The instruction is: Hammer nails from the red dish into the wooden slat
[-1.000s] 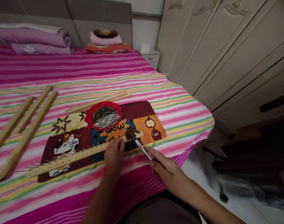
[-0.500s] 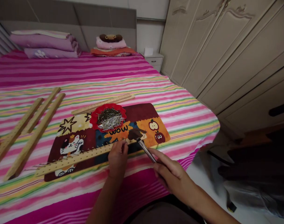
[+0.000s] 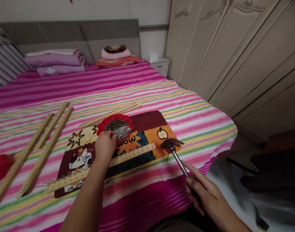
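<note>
My right hand grips a claw hammer by its handle, the head raised over the right end of the mat. At the front rim of a red scalloped bowl, my left hand has its fingers drawn together by the nails; anything between the fingertips is too small to make out. A long wooden strip drilled with rows of holes lies across the patterned mat. Nails stick up along its far edge, and my left forearm hides part of it.
More wooden strips lie to the left, and others behind the bowl. A second red dish is at the left edge. Striped bedding covers the bed, with folded quilts at its head. A wardrobe stands to the right.
My left hand has gone from the strip to the bowl's front rim. The hammer has swung right, away from the strip's end, in my right hand. The view has tilted up slightly.
</note>
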Tool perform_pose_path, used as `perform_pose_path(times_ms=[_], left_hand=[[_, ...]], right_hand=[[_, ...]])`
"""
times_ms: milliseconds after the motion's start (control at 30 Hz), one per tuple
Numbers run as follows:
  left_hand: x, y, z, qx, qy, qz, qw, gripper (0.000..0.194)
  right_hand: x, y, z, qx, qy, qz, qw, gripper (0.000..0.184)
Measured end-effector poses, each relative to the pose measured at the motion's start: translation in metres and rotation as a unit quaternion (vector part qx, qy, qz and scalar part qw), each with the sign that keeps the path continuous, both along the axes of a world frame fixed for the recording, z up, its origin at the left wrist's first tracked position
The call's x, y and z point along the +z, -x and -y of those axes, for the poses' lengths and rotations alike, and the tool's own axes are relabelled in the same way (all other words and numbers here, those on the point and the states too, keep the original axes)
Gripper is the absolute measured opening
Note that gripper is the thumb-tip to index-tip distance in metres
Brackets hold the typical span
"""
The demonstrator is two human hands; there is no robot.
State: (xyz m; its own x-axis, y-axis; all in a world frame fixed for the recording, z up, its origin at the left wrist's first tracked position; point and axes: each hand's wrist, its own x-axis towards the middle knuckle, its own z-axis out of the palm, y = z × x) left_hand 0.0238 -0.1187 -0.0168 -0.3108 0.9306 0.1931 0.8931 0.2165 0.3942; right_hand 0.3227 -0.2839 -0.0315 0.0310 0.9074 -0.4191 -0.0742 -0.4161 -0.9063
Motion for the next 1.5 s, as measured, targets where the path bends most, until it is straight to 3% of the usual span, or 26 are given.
perform_pose_path(times_ms=[100, 167, 367, 500, 600, 700, 867, 1000, 1200, 1333, 1500], left_hand=[[-0.005, 0.001, -0.024, 0.02, 0.062, 0.043, 0.997, 0.014], [-0.007, 0.0, -0.032, 0.035, 0.074, 0.081, 0.993, 0.019], [-0.004, 0.01, -0.031, 0.068, 0.046, 0.216, 0.973, 0.011], [0.001, 0.015, -0.012, 0.057, -0.01, 0.364, 0.93, 0.027], [0.009, 0.009, 0.017, 0.046, -0.055, 0.439, 0.895, 0.039], [0.015, -0.003, 0.049, 0.054, -0.095, 0.51, 0.854, 0.039], [0.004, -0.018, 0.082, 0.079, -0.066, 0.575, 0.812, 0.048], [-0.011, -0.021, 0.093, 0.073, -0.058, 0.592, 0.801, 0.046], [-0.017, -0.022, 0.103, 0.103, 0.019, 0.658, 0.746, 0.049], [-0.021, -0.024, 0.107, 0.109, 0.039, 0.645, 0.756, 0.053], [-0.033, -0.03, 0.107, 0.103, 0.025, 0.577, 0.81, 0.049]], right_hand=[[0.0, -0.001, 0.003, -0.023, 0.006, 0.01, 1.0, 0.062], [-0.001, -0.002, 0.003, -0.022, 0.008, 0.011, 1.0, 0.062], [-0.006, -0.007, 0.005, 0.004, 0.005, 0.002, 1.0, 0.063], [-0.007, -0.006, 0.009, 0.008, 0.003, -0.005, 1.0, 0.065], [-0.005, -0.004, 0.011, 0.009, 0.0, -0.004, 1.0, 0.07], [-0.004, -0.002, 0.011, 0.012, 0.004, -0.001, 1.0, 0.072], [-0.004, 0.002, 0.013, 0.027, -0.003, 0.006, 1.0, 0.068], [-0.005, 0.002, 0.015, 0.03, -0.002, 0.001, 1.0, 0.065], [-0.008, 0.002, 0.016, 0.021, -0.002, 0.002, 1.0, 0.062], [-0.008, 0.002, 0.015, 0.02, -0.002, -0.003, 1.0, 0.06], [-0.009, 0.003, 0.014, 0.008, 0.008, -0.01, 1.0, 0.06]])
